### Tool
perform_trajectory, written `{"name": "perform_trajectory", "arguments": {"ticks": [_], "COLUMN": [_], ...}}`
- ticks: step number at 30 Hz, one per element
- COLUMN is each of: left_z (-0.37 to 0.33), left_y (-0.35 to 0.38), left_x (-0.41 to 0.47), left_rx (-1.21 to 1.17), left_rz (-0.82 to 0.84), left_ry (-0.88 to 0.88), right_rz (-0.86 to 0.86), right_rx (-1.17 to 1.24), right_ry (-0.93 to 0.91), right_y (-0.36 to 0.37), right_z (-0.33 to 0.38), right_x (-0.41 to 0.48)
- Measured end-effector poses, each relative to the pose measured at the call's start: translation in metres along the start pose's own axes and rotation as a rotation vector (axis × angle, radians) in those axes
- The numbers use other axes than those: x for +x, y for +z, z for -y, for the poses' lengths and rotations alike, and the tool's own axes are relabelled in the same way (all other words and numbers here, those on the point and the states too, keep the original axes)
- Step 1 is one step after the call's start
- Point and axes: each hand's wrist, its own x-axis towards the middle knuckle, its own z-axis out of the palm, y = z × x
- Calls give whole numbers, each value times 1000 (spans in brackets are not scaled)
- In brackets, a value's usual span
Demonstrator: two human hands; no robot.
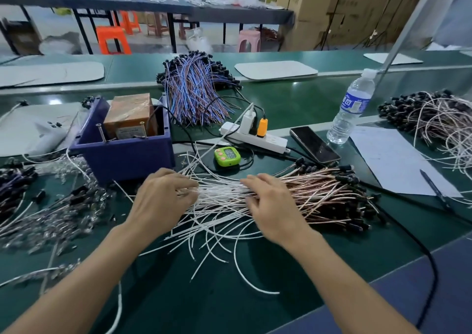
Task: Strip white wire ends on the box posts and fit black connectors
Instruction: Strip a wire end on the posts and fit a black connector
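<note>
Fingers of the left hand and right hand lie bent and spread on the wires right of the box, where a rough pull could tangle them badly.

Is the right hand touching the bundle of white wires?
Touching. The head view shows the right hand resting, fingers spread, on the white wires.

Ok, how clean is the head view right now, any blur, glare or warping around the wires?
Head view: the white wires under the left hand and right hand are fairly sharp, the hands slightly soft; the wire pile at the left edge is smeared; pale glare sits on the green belt; wide-angle bending curves the belt edges; light is even, shadows faint.
</note>
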Motion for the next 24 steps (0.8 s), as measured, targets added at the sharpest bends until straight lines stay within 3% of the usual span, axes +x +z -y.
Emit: {"name": "perform_trajectory", "arguments": {"ticks": [7, 12, 19, 24], "left_z": [12, 37, 94, 137], "left_y": [-26, -63, -122, -152], "left_x": [-26, -47, -92, -120], "left_rx": [-122, -163, 52, 182], "left_rz": [-52, -214, -349, -457], "left_ry": [-110, -257, -457, -646], "right_rz": [57, 162, 407, 490], "right_rx": [150, 204, 221, 150], "right_ry": [-79, -213, -305, -345], "right_y": [38, 60, 100, 128], "right_z": [59, 130, 236, 281], "right_x": [20, 44, 57, 64]}}
